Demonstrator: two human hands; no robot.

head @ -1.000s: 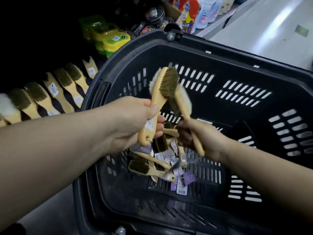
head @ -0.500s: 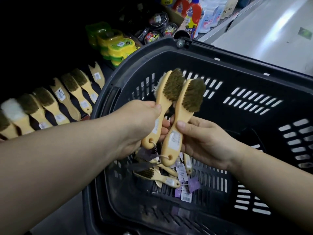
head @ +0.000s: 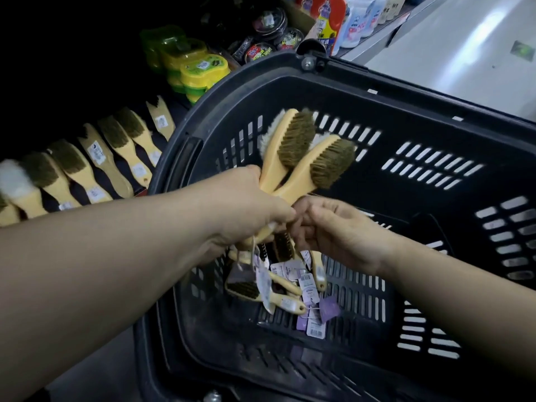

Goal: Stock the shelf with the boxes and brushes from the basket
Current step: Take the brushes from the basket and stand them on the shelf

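Note:
My left hand (head: 249, 204) grips the handles of two wooden brushes (head: 304, 158) with brown bristles, holding them together above the black basket (head: 435, 117). My right hand (head: 333, 227) hovers just to the right of those handles, fingers loosely curled and holding nothing. Several more brushes with paper tags (head: 275, 288) lie on the basket floor below both hands. On the dark shelf to the left, a row of the same brushes (head: 95, 163) lies side by side.
Green and yellow polish containers (head: 191, 68) and round black tins (head: 261, 50) sit farther back on the shelf. Bottles (head: 359, 18) stand at the top. Grey floor (head: 464, 39) lies to the right of the basket.
My right hand passed its brush to my left hand and let go. My left hand went from holding one brush to holding two.

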